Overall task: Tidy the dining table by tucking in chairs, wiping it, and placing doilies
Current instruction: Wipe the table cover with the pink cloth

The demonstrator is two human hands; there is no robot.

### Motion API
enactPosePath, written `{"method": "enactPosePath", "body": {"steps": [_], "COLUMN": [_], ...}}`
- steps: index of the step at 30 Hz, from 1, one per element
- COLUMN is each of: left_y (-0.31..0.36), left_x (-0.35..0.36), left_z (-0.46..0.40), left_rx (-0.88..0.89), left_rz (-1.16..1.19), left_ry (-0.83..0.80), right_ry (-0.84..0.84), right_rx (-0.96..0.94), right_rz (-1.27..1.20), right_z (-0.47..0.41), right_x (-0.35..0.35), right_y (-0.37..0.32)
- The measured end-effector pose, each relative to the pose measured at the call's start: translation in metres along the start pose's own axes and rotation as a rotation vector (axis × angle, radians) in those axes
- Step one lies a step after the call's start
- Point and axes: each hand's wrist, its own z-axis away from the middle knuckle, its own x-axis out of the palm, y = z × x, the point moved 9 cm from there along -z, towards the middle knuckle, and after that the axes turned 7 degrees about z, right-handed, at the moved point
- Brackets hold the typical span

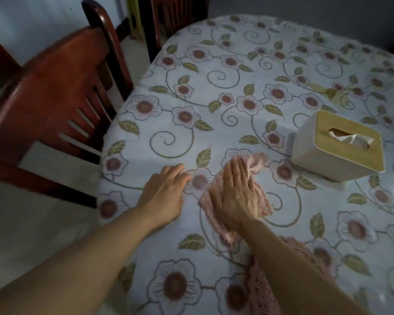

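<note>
**Wiping pass near the worktop's edge**

The pink cloth (258, 196) lies flat on the floral-covered worktop (237, 71), pinned under the right hand (233, 194). That hand's grip is spread out: fingers straight and together, palm pressing down, nothing curled round the fabric. The cloth's far corner is blurred, which suggests a wiping stroke. The left hand (165, 192) rests just beside it, fingers relaxed, flat on the covering and holding nothing, apparently bracing it.

Beyond the cloth, near its far corner, stands a white tissue box (334, 146) with a wooden lid. A pink crocheted piece (262, 289), likely a doily, lies under the right forearm at the near edge. A wooden chair (55, 87) stands angled at the left, not yet tucked in; another chair (175, 14) stands at the far end.

The risks, as I judge them: a wide stroke could knock the tissue box; the forearm could drag the crocheted piece off the edge; and hard pressure could bunch the covering if the left hand lifts.
</note>
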Motion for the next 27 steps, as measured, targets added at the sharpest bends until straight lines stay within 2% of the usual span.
{"method": "enactPosePath", "body": {"steps": [2,5,9,11,15,18,20,22,25,27], "left_y": [-0.014,-0.031,-0.04,-0.042,-0.054,-0.069,-0.074,-0.078,-0.086,-0.095], "left_x": [-0.009,-0.018,-0.023,-0.024,-0.026,-0.034,-0.039,-0.043,-0.052,-0.062], "left_z": [0.003,0.007,0.003,-0.005,-0.019,-0.033,-0.039,-0.045,-0.056,-0.068], "left_rx": [0.019,0.067,0.147,0.189,0.223,0.213,0.227,0.237,0.237,0.22], "left_rz": [-0.011,-0.003,-0.019,-0.013,-0.011,0.006,0.005,-0.013,-0.036,-0.046], "left_ry": [-0.014,-0.024,-0.048,-0.086,-0.147,-0.141,-0.146,-0.153,-0.131,-0.113], "right_ry": [-0.016,-0.042,-0.056,-0.03,-0.023,0.014,0.026,0.034,0.045,0.045], "right_rx": [-0.047,-0.259,-0.483,-0.38,0.082,0.254,0.299,0.198,-0.12,-0.229], "right_rz": [-0.023,0.042,0.084,0.145,0.039,-0.037,-0.08,-0.07,-0.02,0.014], "right_z": [0.024,0.057,0.061,0.034,-0.03,-0.05,-0.046,-0.041,-0.035,-0.042], "right_x": [0.006,0.017,0.017,0.009,-0.003,-0.002,0.0,0.002,0.004,0.004], "right_y": [-0.044,-0.109,-0.121,-0.095,-0.035,-0.037,-0.054,-0.092,-0.152,-0.153]}}
